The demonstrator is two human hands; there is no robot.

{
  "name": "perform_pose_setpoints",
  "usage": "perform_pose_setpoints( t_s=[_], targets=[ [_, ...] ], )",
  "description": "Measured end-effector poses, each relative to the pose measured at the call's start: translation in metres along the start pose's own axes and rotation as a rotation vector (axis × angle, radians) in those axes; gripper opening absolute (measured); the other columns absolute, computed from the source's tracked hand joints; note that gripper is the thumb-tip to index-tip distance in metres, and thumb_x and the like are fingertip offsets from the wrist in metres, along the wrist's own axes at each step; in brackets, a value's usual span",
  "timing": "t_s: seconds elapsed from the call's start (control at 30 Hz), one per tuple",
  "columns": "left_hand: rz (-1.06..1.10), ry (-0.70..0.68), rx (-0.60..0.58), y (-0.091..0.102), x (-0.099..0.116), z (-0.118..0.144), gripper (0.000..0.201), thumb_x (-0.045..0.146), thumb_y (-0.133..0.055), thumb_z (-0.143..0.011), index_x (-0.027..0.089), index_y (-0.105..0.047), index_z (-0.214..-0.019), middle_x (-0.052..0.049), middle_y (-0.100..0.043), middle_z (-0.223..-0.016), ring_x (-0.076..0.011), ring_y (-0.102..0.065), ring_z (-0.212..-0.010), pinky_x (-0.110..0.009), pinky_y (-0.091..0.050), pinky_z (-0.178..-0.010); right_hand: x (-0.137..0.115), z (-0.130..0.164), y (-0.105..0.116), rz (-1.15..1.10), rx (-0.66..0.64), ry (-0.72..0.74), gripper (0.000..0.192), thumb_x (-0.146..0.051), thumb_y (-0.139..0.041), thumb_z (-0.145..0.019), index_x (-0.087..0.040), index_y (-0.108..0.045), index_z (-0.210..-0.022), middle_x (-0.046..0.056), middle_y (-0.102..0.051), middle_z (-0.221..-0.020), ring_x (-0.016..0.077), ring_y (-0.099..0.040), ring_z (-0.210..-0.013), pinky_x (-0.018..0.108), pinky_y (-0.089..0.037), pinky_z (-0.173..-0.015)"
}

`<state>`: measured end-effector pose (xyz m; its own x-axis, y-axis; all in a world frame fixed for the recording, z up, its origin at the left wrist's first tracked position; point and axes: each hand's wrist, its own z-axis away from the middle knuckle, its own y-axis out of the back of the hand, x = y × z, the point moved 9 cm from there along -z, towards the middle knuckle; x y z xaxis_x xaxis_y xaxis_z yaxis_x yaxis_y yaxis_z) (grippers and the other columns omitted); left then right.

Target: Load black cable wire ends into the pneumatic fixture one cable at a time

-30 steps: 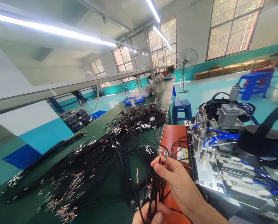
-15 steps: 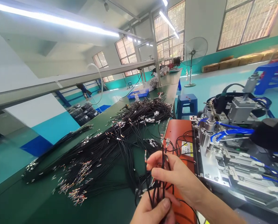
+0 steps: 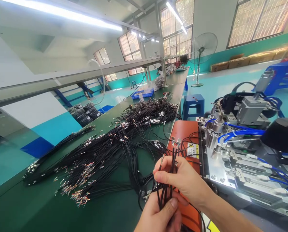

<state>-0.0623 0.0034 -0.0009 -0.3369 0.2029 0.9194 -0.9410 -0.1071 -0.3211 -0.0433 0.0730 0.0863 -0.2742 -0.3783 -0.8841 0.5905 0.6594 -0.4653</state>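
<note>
Right hand point(image 3: 182, 180) is closed in a pinch on a small bundle of black wires point(image 3: 169, 174), their metal terminals point(image 3: 175, 141) standing upright above the fingers. Left hand point(image 3: 158, 216) grips the same bundle lower down, fist closed. Both hang over the near edge of the green tabletop point(image 3: 110, 216). A large heap of terminated wires point(image 3: 105, 154) lies to the left; an orange-topped machine point(image 3: 182, 129) with blue tubing point(image 3: 238, 133) stands just right.
</note>
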Motion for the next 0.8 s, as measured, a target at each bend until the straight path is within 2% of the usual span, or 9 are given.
perform_pose_setpoints(
  t_s=[0.2, 0.4, 0.53, 0.63, 0.8],
  targets=[
    [-0.010, -0.004, -0.047, -0.001, -0.007, -0.003, 0.042, 0.054, -0.064, -0.080, 0.014, -0.052, -0.087, 0.006, -0.049, -0.046, -0.0036, -0.033, -0.034, -0.016, -0.018, -0.033, 0.002, 0.001, 0.004, 0.064, 0.064, -0.015, 0.030, -0.027, -0.085, -0.055, -0.018, -0.057, -0.058, -0.004, -0.062, -0.063, 0.0102, -0.050, -0.058, 0.025, -0.041, -0.060],
    [0.000, -0.001, -0.060, -0.003, -0.002, -0.001, 0.044, 0.056, -0.064, -0.078, 0.015, -0.052, -0.084, 0.008, -0.046, -0.044, -0.0023, -0.029, -0.032, -0.015, -0.020, -0.031, 0.003, -0.002, 0.002, 0.063, 0.034, 0.006, 0.029, -0.029, -0.084, -0.057, -0.018, -0.058, -0.060, -0.003, -0.064, -0.066, 0.0116, -0.053, -0.060, 0.026, -0.041, -0.062],
    [0.050, -0.011, -0.027, -0.003, 0.007, 0.001, 0.042, 0.054, -0.066, -0.078, 0.014, -0.054, -0.084, 0.007, -0.046, -0.044, -0.0016, -0.025, -0.032, -0.015, -0.018, -0.032, -0.003, 0.000, 0.012, 0.186, 0.090, 0.132, 0.018, -0.036, -0.074, -0.074, -0.019, -0.068, -0.079, -0.002, -0.062, -0.069, 0.0128, -0.053, -0.063, 0.026, -0.041, -0.061],
    [0.088, -0.038, 0.024, -0.001, 0.014, 0.003, 0.038, 0.050, -0.067, -0.079, 0.014, -0.055, -0.083, 0.007, -0.045, -0.043, -0.0016, -0.024, -0.033, -0.016, -0.018, -0.034, -0.004, 0.007, 0.023, 0.234, 0.141, 0.154, 0.019, -0.039, -0.064, -0.083, -0.023, -0.067, -0.092, -0.002, -0.061, -0.072, 0.0141, -0.056, -0.067, 0.025, -0.043, -0.060],
    [0.123, -0.034, 0.073, -0.001, 0.023, 0.006, 0.036, 0.046, -0.070, -0.077, 0.013, -0.057, -0.083, 0.008, -0.043, -0.043, -0.0014, -0.024, -0.035, -0.017, -0.015, -0.037, 0.001, 0.016, 0.028, 0.195, 0.151, 0.065, 0.016, -0.037, -0.068, -0.076, -0.022, -0.062, -0.078, -0.002, -0.058, -0.072, 0.0145, -0.055, -0.067, 0.023, -0.044, -0.052]
  ],
)
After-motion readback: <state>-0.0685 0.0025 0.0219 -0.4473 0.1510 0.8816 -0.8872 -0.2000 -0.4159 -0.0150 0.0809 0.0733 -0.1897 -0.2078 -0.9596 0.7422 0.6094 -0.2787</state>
